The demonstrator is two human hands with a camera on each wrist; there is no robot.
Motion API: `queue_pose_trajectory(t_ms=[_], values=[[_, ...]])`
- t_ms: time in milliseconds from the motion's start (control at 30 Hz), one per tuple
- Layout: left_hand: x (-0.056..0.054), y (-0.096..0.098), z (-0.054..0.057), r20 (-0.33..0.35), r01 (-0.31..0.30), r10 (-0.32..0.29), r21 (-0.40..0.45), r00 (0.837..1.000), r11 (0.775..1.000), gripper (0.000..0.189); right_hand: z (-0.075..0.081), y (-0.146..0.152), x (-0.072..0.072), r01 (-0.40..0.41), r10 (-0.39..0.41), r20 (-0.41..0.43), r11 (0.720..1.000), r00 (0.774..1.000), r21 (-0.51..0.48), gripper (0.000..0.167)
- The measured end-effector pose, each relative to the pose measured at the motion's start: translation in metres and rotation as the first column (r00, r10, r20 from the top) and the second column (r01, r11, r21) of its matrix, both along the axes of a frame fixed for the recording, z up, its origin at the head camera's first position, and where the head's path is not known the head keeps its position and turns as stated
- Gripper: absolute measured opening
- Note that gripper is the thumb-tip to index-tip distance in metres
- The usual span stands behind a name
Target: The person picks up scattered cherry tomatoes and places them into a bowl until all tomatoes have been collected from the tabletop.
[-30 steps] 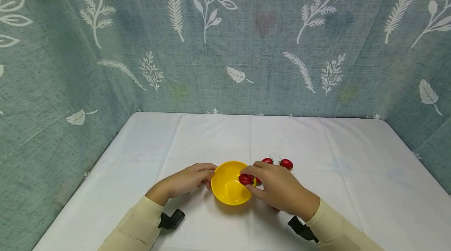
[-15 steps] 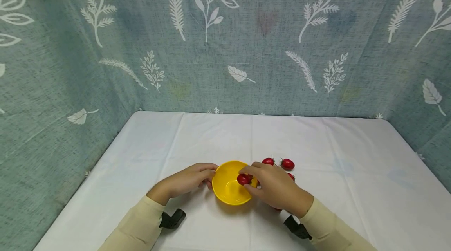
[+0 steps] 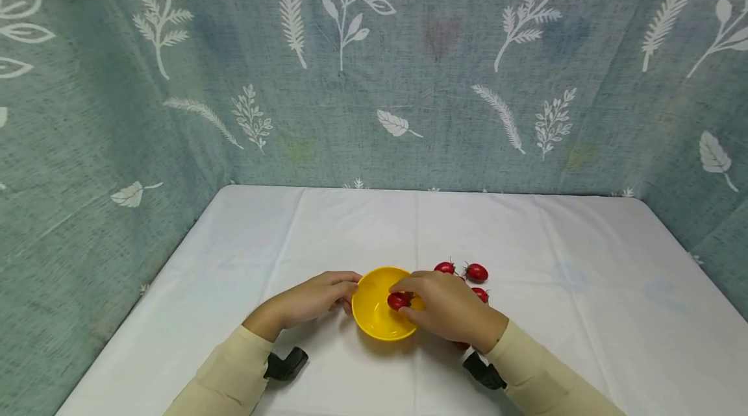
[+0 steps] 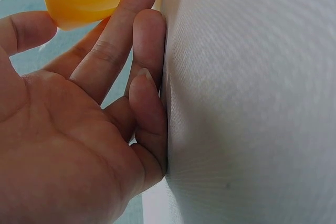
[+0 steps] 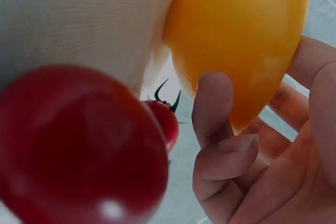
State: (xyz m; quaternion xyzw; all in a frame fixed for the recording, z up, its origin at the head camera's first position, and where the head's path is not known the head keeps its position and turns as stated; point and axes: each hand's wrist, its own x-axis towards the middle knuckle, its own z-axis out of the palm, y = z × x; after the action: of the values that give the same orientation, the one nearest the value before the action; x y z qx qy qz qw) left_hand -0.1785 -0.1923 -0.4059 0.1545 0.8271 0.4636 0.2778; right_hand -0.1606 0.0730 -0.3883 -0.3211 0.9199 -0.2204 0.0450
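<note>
A yellow bowl [image 3: 380, 322] stands on the white-covered table. My left hand [image 3: 318, 296] rests against its left side; in the left wrist view the thumb [image 4: 34, 30] touches the rim and extended fingers lie along the outer wall. Over the bowl's right side, my right hand [image 3: 452, 305] pinches a red cherry tomato [image 3: 398, 301] between thumb and fingertips, inside the rim. From the right wrist, the fingers [image 5: 212, 98] show outside the bowl wall, and the pinched tomato is hidden behind the bowl.
Several more cherry tomatoes lie right of the bowl, among them one at the back [image 3: 476, 272] with a green stem. In the right wrist view a big close tomato [image 5: 84, 145] fills the lower left. A patterned curtain [image 3: 374, 78] hangs behind the table [image 3: 304, 228].
The right hand has shifted left with the pinched tomato, further in over the bowl, uncovering more of the loose tomatoes. The left hand stays at the bowl's side.
</note>
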Motion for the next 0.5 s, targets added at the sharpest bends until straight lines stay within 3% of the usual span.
queue_pose_trajectory(t_ms=[500], values=[[0.0006,-0.0011,-0.0014,-0.004,0.012,-0.012,0.007,1.000,1.000,0.039,-0.0041,-0.0102,-0.0089,-0.024,0.020,0.076,0.999,0.997,0.048,0.028]])
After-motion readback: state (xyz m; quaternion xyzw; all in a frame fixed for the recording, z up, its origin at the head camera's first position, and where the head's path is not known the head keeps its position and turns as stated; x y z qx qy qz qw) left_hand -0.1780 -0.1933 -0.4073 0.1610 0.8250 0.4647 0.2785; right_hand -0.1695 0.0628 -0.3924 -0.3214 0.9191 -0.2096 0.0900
